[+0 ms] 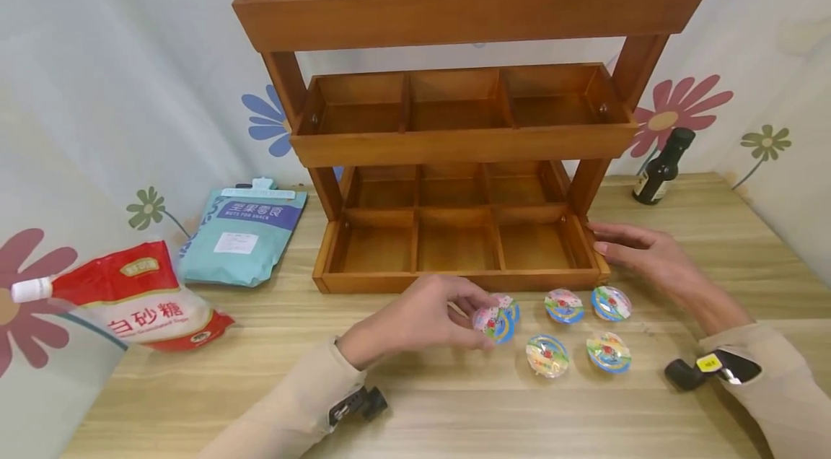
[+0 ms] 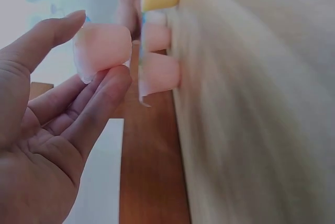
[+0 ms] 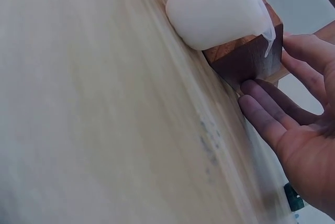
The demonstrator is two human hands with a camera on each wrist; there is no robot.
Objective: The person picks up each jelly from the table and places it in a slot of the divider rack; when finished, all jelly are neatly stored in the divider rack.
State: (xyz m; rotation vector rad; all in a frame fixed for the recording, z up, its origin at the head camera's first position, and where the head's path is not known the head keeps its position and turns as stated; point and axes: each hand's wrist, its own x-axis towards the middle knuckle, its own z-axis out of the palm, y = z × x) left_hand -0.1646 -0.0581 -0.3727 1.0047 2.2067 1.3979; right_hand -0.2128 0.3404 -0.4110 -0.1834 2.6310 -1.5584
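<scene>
My left hand (image 1: 425, 315) pinches a small jelly cup (image 2: 102, 48), pale pink with a printed film lid, between thumb and fingers. In the left wrist view the cup is raised off the table. Another jelly cup (image 1: 510, 306) shows partly behind it. Several more stand lid up to the right, including a front one (image 1: 547, 356) and one by the rack's corner (image 1: 611, 303). My right hand (image 1: 656, 260) rests its extended fingertips against the right side of the wooden rack (image 1: 454, 283), at its lowest tier. In the right wrist view a whitish cup (image 3: 220, 12) partly covers that corner.
Three stepped tiers of divided compartments make up the rack. Left of it lie a teal nut snack bag (image 1: 243, 250) with a clip and a red and white sugar bag (image 1: 149, 300) with a spout. A dark bottle (image 1: 662, 169) stands at the back right, near the curtain.
</scene>
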